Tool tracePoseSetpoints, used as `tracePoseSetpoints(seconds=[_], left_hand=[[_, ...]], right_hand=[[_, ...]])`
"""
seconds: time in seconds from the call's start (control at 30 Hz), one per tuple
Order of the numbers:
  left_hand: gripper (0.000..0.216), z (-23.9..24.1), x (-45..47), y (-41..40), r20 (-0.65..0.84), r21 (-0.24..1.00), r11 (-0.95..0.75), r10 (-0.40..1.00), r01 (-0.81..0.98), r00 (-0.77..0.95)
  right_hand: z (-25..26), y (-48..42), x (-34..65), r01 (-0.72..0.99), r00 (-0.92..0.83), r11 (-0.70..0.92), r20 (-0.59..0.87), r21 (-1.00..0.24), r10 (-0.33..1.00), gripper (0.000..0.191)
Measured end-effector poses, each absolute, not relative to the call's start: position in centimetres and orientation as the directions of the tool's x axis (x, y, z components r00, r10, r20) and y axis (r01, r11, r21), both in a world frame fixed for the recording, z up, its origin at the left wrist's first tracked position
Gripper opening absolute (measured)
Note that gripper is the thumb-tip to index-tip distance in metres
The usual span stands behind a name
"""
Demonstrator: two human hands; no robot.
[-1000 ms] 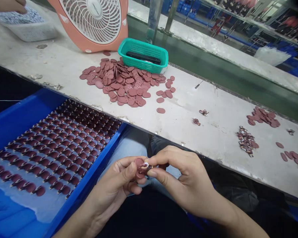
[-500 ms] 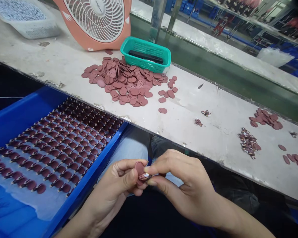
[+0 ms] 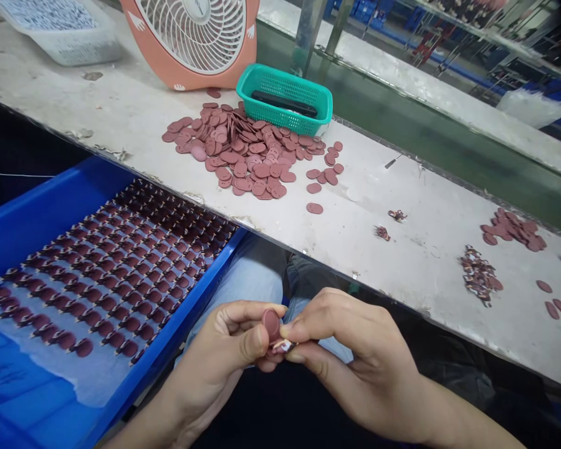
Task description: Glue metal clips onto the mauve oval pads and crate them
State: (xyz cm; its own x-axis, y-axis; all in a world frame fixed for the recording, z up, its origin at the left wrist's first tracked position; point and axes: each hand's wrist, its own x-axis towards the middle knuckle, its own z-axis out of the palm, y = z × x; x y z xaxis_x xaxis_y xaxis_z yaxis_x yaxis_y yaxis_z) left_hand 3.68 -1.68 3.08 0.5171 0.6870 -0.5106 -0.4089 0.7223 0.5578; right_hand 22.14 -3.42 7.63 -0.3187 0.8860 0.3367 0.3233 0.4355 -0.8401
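maroon oval disc (image 3: 271, 325), standing upright between the two hands, its lower edge against a small white-and-maroon piece (image 3: 281, 346). head view: left hand (image 3: 219, 340) half closed, fingers and thumb curled around the disc from the left. right hand (image 3: 350, 355) in a tight pinch, thumb and forefinger meeting the disc's lower edge and the small piece from the right. neither hand is open. both hands are over the person's denim-covered lap (image 3: 236, 280), just below the counter (image 3: 402, 249) edge. progress as shown: a blue plastic tray (image 3: 65, 187) at left carries many close, even rows of finished-looking maroon pieces (image 3: 121, 274) on a pale sheet (image 3: 37, 368), whose near end shows bare. a loose heap of plain maroon discs (image 3: 243, 156) lies on the counter, not yet in rows, beside a teal plastic basket (image 3: 280, 115) holding a black object (image 3: 284, 103). a smaller heap of discs (image 3: 512, 231) and a heap of mixed maroon-and-white bits (image 3: 479, 274) lie farther right. an orange desk fan (image 3: 168, 75) stands behind the large heap.
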Motion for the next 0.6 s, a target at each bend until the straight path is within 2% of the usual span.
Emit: tracePoseSetpoints(seconds=[0.23, 0.6], left_hand=[[0.03, 3.08, 3.57, -1.65, -0.502, 0.553, 0.719, 0.69, -0.42, 0.521], [0.033, 2.81, 3.24, -1.56, -0.573, 0.539, 0.73, 0.684, -0.42, 0.451]], right_hand=[[7.3, -3.37, 21.98, 0.313, -0.323, 0.432, 0.333, -0.846, 0.886, 0.015], [6.78, -2.9, 21.52, 0.33, -0.305, 0.424, 0.329, -0.844, 0.893, 0.014]])
